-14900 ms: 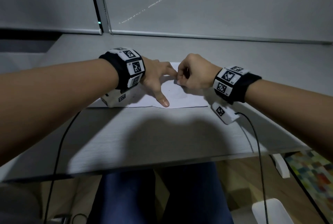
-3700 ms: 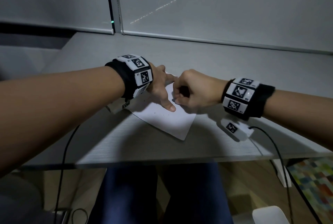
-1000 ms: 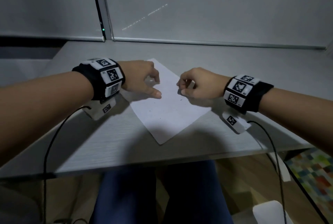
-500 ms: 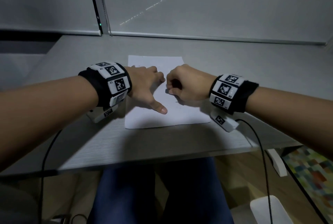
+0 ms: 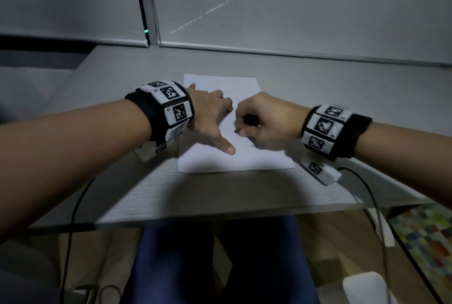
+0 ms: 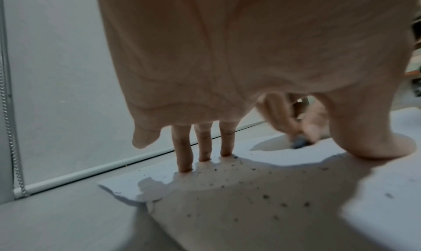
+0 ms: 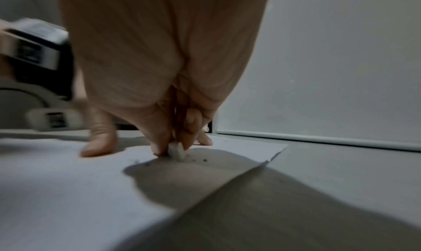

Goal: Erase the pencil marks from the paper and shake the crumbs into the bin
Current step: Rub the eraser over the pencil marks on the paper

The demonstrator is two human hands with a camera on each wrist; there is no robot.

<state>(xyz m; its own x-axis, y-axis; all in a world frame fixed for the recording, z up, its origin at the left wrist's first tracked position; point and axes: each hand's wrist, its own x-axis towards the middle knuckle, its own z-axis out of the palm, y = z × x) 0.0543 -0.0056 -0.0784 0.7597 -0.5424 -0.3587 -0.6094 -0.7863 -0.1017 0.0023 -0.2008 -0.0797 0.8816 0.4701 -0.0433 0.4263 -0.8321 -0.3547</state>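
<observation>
A white sheet of paper (image 5: 244, 157) lies square on the grey desk (image 5: 220, 191). My left hand (image 5: 210, 120) presses it flat, with spread fingertips (image 6: 185, 162) and thumb (image 5: 226, 146) down on the sheet. My right hand (image 5: 259, 120) pinches a small white eraser (image 7: 176, 151) against the paper's middle; the eraser (image 6: 300, 144) also shows past my left palm. Dark eraser crumbs (image 6: 239, 179) are scattered over the sheet, with a few crumbs (image 5: 251, 145) near my right hand and beside the eraser tip (image 7: 199, 159).
Closed roller blinds (image 5: 293, 10) run along the desk's far edge. A white bin (image 5: 364, 289) stands on the floor at lower right, beyond the desk's near edge. Cables (image 5: 374, 206) hang from both wrist units. My legs (image 5: 220, 262) are under the desk.
The paper has been turned from a diagonal lie to square with the desk. My left hand spread and pressed down on it, and my right hand brought the eraser onto the middle.
</observation>
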